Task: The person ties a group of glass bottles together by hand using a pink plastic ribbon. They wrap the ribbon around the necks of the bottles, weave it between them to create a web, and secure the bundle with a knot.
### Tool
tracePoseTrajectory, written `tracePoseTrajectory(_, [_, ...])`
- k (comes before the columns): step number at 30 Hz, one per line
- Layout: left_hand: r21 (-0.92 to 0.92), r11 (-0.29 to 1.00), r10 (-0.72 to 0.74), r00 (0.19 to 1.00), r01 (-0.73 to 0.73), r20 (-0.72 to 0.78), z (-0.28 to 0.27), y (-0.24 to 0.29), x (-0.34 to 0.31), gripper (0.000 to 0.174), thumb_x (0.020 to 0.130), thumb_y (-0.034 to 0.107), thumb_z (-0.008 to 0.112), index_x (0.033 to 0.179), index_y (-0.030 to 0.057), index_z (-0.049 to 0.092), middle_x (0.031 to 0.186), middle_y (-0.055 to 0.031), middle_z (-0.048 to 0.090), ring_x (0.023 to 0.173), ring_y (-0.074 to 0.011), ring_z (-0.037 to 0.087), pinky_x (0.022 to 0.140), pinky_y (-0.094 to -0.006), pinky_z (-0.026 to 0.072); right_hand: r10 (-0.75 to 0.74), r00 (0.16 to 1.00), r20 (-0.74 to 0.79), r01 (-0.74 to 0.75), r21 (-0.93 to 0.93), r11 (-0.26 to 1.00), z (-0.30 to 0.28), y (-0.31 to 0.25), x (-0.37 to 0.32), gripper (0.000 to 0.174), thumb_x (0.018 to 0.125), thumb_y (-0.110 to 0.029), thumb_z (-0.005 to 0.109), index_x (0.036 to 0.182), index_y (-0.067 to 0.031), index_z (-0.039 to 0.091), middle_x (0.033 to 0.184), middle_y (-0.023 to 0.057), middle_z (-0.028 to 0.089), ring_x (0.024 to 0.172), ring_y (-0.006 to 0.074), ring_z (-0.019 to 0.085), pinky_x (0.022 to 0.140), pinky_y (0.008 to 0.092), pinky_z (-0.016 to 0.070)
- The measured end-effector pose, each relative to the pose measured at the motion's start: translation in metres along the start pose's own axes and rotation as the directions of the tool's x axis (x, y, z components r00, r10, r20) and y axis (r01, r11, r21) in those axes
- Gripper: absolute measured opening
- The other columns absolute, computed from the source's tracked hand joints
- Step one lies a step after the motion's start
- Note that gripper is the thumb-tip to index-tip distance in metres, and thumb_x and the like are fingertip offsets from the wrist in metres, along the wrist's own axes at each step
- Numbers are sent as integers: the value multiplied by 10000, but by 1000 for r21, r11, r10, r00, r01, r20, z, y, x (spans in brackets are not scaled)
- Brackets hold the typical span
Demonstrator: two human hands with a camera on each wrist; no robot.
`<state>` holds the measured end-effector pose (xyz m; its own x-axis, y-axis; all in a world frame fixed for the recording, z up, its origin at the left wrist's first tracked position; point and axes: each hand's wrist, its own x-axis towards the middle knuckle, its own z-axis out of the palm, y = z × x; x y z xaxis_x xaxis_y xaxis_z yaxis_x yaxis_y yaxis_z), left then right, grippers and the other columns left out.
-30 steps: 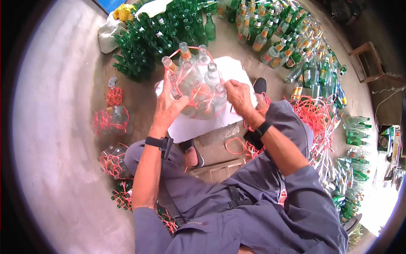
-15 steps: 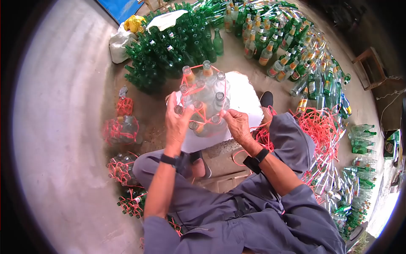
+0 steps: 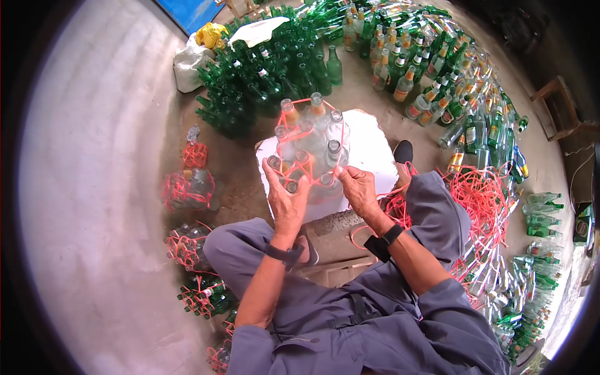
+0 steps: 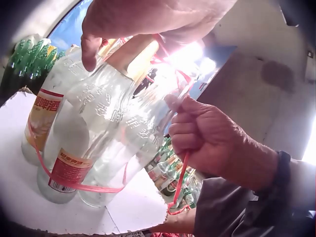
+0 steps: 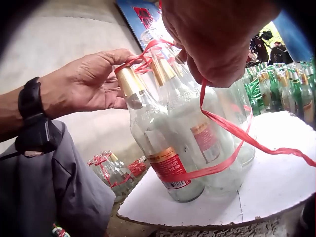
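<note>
Several clear bottles stand grouped on a white board, with red strapping round their lower bodies and more of it at their necks. The left hand holds the near-left necks, thumb and fingers spread round them; in the right wrist view this hand touches the strapping beside a gold-foiled neck. At the near-right neck, the right hand pinches the red strapping. Its fingers are curled in the left wrist view, where a strand hangs below the hand.
Green bottles crowd the floor ahead, and labelled ones curve round to the right. Loose red strapping lies by the right knee. Tied bundles stand along the left. A white sack rests near the wall.
The left hand has shifted from the left side of the group to its near-left necks. The right hand has moved from the right side to the near-right neck. The head view has shifted too.
</note>
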<state>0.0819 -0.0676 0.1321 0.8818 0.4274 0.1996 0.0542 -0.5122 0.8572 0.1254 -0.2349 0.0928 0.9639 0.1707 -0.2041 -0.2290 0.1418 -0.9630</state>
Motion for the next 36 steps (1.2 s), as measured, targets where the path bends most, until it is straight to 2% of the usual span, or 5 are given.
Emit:
tracePoseTrajectory(16, [-183, 978, 154, 937, -100, 312, -40, -16, 44, 962, 828, 218, 752, 1540, -53, 166, 1489, -268, 407, 1318, -311, 496, 1049, -389, 450, -152, 988, 32, 155, -134, 979, 12, 11, 2, 279, 967, -247, 675, 961, 27, 729, 700, 31, 625, 648, 100, 493, 629, 292, 451])
tracePoseTrajectory(21, [-253, 967, 70, 977, -17, 202, -45, -2, 25, 834, 846, 218, 734, 1497, -66, 298, 1464, -268, 441, 1313, -337, 495, 1058, -403, 435, -489, 821, 294, 559, -585, 587, -11, -7, 9, 192, 937, -183, 636, 869, -12, 692, 766, 193, 667, 708, 380, 641, 623, 442, 507])
tracePoseTrajectory(25, [182, 959, 223, 975, -219, -3, -54, 18, 10, 594, 848, 146, 704, 1368, -39, 485, 1344, -250, 542, 1146, -352, 568, 971, -435, 465, -517, 744, 423, 644, -659, 388, -29, -20, 21, 219, 931, -182, 645, 784, -22, 615, 722, 170, 616, 693, 385, 627, 605, 457, 487])
tracePoseTrajectory(31, [142, 858, 454, 857, -494, 244, -46, 47, 15, 350, 822, 68, 682, 1167, 21, 644, 878, -148, 691, 983, -349, 595, 912, -423, 469, -228, 919, 323, 394, -703, 592, -32, -20, 27, 280, 918, -248, 629, 756, -26, 683, 687, 201, 648, 659, 396, 644, 641, 475, 506])
tracePoseTrajectory(36, [212, 781, 435, 754, -588, 491, -28, 52, 37, 410, 863, 119, 656, 1245, -14, 586, 1028, -153, 700, 1005, -341, 593, 924, -433, 466, 50, 971, 234, 93, -562, 822, -18, -21, 30, 322, 929, -303, 607, 786, -52, 748, 727, 145, 698, 660, 298, 664, 690, 422, 518])
